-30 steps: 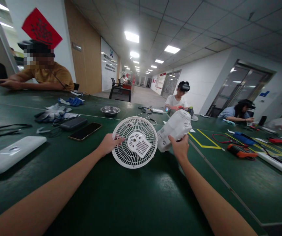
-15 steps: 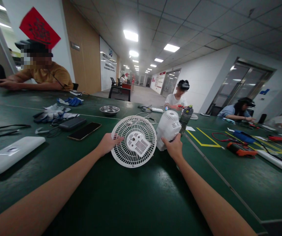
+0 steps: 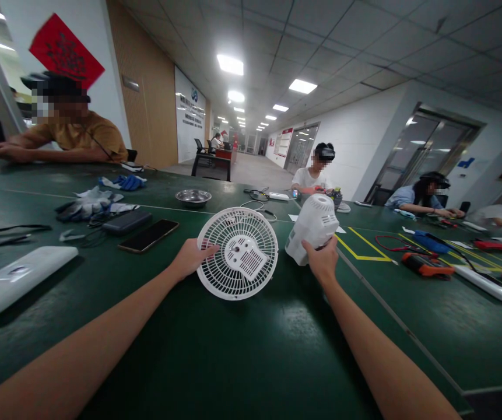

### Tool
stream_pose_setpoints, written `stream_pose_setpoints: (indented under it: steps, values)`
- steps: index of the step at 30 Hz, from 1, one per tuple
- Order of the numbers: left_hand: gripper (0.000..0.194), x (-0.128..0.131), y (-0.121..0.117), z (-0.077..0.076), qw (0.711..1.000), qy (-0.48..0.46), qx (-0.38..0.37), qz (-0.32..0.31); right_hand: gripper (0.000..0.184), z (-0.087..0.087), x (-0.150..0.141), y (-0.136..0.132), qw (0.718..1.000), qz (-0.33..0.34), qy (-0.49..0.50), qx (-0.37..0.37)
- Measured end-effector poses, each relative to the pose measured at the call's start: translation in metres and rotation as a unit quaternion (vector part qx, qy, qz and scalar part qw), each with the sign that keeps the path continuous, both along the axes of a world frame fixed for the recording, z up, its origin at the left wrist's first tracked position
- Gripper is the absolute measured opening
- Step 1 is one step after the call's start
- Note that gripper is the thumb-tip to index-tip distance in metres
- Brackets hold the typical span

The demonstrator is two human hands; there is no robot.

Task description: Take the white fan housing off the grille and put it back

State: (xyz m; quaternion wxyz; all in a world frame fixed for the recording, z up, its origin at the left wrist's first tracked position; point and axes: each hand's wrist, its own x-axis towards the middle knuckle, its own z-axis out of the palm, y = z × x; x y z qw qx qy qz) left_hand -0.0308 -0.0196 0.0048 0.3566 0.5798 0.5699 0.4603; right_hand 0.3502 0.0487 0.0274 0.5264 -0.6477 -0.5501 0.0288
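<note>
My left hand [image 3: 192, 258] is closed on the left rim of a round white fan grille [image 3: 238, 254], thumb over its slats. The grille is tilted up and shows a vented plate in its middle. In my right hand [image 3: 322, 256] is a white plastic fan housing [image 3: 313, 227] with slots at its top and side. The housing is held apart from the grille, to its right. My right fingers behind the housing are mostly hidden.
A steel bowl [image 3: 193, 197], a phone [image 3: 148, 235], a black case [image 3: 127, 221] and gloves [image 3: 88, 204] lie to the left. A white device [image 3: 21, 281] is nearer. On the right are an orange multimeter [image 3: 426, 265] and yellow tape markings [image 3: 367, 258]. Co-workers sit around the table.
My right hand has moved right with the housing, widening the gap to the grille. The housing now covers most of the dark bottle behind it. My left hand and the grille have hardly moved.
</note>
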Motion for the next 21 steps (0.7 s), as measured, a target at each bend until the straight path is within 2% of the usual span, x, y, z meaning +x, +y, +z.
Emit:
stream_pose_setpoints:
  steps: [6,13,17,21]
  values:
    - [0.039,-0.0002,0.0006,0.0004,1.0,0.004,0.007,-0.002,0.076,-0.0031,0.0016,0.0028,0.998,0.018,-0.011,-0.066]
    - [0.038,0.0008,-0.0033,0.0028,1.0,-0.001,0.001,-0.001,0.087,-0.0013,0.0019,0.002,0.999,0.043,0.013,0.021]
    - [0.041,0.0005,-0.0056,0.0025,1.0,0.0,0.018,-0.017,0.082,0.0015,0.0038,0.001,0.996,0.048,0.019,0.072]
    - [0.041,-0.0007,-0.0009,-0.0014,1.0,-0.001,0.015,-0.002,0.084,0.0022,0.0057,0.0017,0.993,0.061,0.022,0.1]
